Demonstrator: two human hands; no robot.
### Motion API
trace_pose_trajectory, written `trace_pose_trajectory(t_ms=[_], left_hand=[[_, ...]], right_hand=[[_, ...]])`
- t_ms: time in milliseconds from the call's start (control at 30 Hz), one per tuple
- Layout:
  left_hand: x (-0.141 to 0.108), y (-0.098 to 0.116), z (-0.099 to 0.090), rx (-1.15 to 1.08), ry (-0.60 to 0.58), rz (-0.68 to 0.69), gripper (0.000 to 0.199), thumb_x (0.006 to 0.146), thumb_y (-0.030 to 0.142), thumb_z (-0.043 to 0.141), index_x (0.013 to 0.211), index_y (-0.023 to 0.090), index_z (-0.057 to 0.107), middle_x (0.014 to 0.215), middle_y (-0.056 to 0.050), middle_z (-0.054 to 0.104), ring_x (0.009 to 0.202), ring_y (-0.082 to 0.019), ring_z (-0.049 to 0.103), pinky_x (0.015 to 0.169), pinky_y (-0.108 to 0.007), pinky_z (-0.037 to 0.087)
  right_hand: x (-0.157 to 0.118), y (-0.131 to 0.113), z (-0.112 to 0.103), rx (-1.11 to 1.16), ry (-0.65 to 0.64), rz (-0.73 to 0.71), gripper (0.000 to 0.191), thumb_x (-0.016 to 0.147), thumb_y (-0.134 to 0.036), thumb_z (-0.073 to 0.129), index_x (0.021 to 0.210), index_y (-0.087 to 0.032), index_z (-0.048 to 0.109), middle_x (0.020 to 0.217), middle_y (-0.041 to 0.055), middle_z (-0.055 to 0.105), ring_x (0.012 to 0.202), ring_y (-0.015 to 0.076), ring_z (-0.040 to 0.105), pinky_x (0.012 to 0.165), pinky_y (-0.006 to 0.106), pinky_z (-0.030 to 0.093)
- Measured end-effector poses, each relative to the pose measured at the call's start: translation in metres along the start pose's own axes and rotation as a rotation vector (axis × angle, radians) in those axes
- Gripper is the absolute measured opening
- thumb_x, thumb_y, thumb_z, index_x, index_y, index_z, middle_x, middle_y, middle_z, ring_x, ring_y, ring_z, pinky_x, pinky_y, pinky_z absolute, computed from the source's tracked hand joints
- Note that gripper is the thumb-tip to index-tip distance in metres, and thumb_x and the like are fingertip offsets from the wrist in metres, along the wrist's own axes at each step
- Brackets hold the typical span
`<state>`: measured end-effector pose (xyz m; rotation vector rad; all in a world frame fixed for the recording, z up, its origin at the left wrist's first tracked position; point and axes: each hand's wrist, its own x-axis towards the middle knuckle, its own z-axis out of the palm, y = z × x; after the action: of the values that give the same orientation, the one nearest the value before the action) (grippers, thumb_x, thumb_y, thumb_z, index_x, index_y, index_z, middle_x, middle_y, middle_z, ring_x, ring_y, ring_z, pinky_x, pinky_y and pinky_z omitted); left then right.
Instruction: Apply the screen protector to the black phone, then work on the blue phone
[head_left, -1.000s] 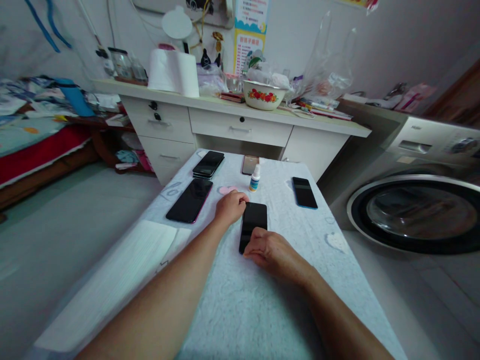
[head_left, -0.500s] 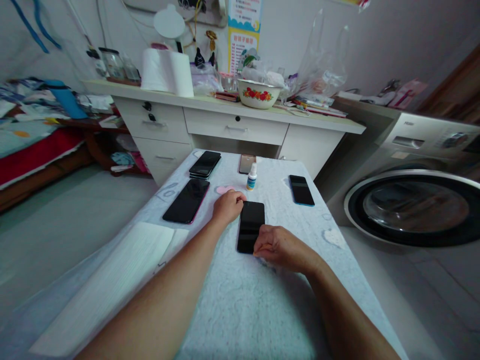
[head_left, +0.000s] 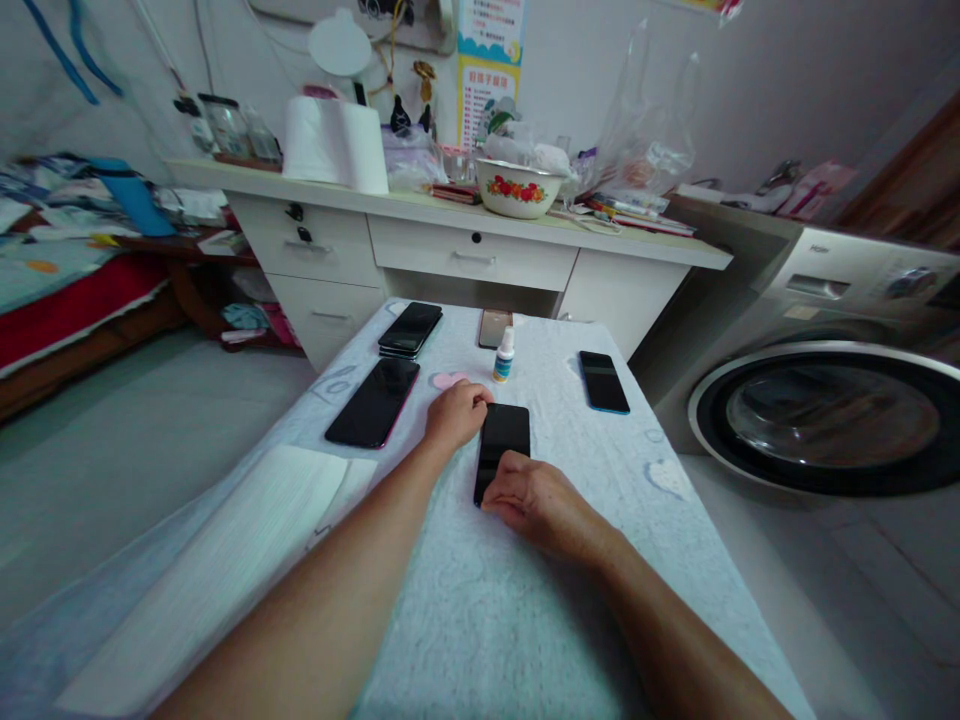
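Observation:
A black smartphone (head_left: 504, 430) lies screen up on the cloth-covered table in front of me. My left hand (head_left: 457, 412) is closed at its upper left corner, thumb and fingertips holding the edge. My right hand (head_left: 531, 500) is bunched in a pinch over the phone's lower end, covering its lower right part. Whatever the right fingertips pinch is hidden or too small to name. Beyond the phone stands a small white spray bottle (head_left: 504, 358) with a blue label. To the left lies a larger phone (head_left: 373, 402) with a pinkish edge.
Farther back are stacked phones (head_left: 410, 328) and a gold-coloured phone (head_left: 494, 328); a blue-edged phone (head_left: 604, 382) lies right. White paper (head_left: 217, 570) covers the table's left front. A white desk (head_left: 472, 250) stands behind, a washing machine (head_left: 795, 270) at right.
My right hand has slid left along the phone's lower end, from the right corner toward the left corner. My left hand and the phone have stayed in place.

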<state>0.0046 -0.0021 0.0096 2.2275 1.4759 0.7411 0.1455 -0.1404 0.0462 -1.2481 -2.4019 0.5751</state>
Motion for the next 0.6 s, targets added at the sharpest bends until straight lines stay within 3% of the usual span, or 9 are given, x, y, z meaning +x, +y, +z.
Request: trace_pose_trajectory(t_ms=[333,600], left_hand=[[0.000,0.000,0.001,-0.009,0.017,0.005,0.025,0.077,0.016,0.048,0.086,0.023,0.070,0.091,-0.001,0.065,0.087,-0.014,0.060,0.077,-0.024,0.044],[-0.001,0.000,0.001,-0.009,0.019,0.008,0.023,0.078,0.016,0.048,0.085,0.023,0.069,0.093,-0.001,0.066,0.088,-0.014,0.061,0.077,-0.024,0.044]], right_hand=[[-0.003,0.007,-0.017,0.085,-0.034,0.080,0.015,0.080,-0.010,0.062,0.080,-0.020,0.073,0.080,-0.0004,0.059,0.065,0.0082,0.054,0.061,0.020,0.041],[-0.002,0.020,-0.008,0.028,0.124,0.137,0.009,0.080,-0.015,0.065,0.080,-0.020,0.072,0.080,0.0004,0.059,0.067,0.0096,0.056,0.060,0.021,0.041]])
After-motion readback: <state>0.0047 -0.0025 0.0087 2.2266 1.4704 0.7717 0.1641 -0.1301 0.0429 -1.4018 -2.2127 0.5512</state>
